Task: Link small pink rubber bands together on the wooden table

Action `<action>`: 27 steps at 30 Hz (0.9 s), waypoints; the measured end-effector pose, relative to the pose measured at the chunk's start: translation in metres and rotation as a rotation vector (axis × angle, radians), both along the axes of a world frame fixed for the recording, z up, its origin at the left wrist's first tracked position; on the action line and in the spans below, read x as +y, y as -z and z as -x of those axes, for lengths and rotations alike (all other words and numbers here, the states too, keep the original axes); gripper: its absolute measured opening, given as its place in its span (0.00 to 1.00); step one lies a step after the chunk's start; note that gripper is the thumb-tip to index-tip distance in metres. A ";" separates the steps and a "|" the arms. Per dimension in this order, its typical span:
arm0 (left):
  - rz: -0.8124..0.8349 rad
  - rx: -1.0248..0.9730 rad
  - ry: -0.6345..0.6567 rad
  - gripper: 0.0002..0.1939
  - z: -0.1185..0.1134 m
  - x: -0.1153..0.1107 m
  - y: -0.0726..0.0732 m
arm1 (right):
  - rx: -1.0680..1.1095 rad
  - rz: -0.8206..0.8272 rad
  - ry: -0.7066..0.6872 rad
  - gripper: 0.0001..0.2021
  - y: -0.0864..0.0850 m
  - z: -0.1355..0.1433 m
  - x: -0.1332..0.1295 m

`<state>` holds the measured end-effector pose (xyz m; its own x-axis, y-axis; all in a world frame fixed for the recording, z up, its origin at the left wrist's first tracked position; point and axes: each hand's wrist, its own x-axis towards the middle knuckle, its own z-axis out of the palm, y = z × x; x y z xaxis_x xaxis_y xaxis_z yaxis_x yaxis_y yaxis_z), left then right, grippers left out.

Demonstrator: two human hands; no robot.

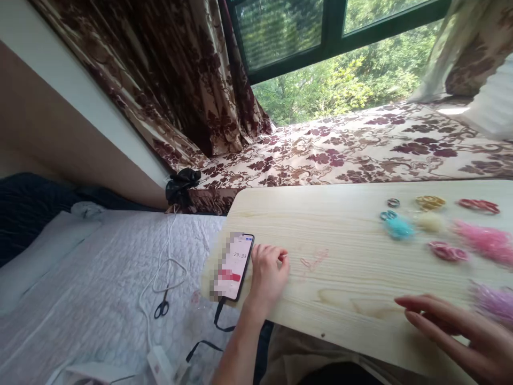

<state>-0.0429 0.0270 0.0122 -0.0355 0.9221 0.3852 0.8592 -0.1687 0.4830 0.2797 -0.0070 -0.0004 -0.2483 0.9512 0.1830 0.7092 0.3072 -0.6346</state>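
My left hand (269, 271) rests on the wooden table (348, 267) just right of a phone (236, 266) that shows a timer. Its thumb and index finger are pinched together, and anything between them is too small to name. A few thin pink bands (315, 260) lie to its right. Over the table's front right part is my right hand (452, 326), its fingers stretched out, with nothing seen in it. Near it lie a purple pile (492, 301), a ring of pink bands (448, 251) and a pink pile (487, 240).
Blue bands (398, 227), yellow rings (430, 202), red rings (479, 205) and a pale pile (432, 222) sit at the table's back right. On the bed at left are scissors (161, 309), a white cable and a power strip (160, 365). A floral window seat (328, 158) lies behind.
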 end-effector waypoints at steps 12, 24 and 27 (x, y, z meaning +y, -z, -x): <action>0.201 0.023 0.094 0.05 -0.009 -0.032 -0.009 | -0.019 0.200 -0.049 0.15 -0.003 0.024 0.027; 0.194 0.323 0.160 0.08 -0.015 -0.024 -0.014 | -0.076 0.244 -0.113 0.15 0.003 0.016 0.025; 0.177 0.387 0.178 0.09 -0.017 -0.022 -0.014 | -0.062 0.205 -0.126 0.14 -0.001 0.021 0.026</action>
<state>-0.0258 0.0054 0.0262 0.2444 0.9538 0.1748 0.9473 -0.2734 0.1669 0.2588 0.0189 0.0004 -0.3723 0.9276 -0.0301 0.7130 0.2651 -0.6492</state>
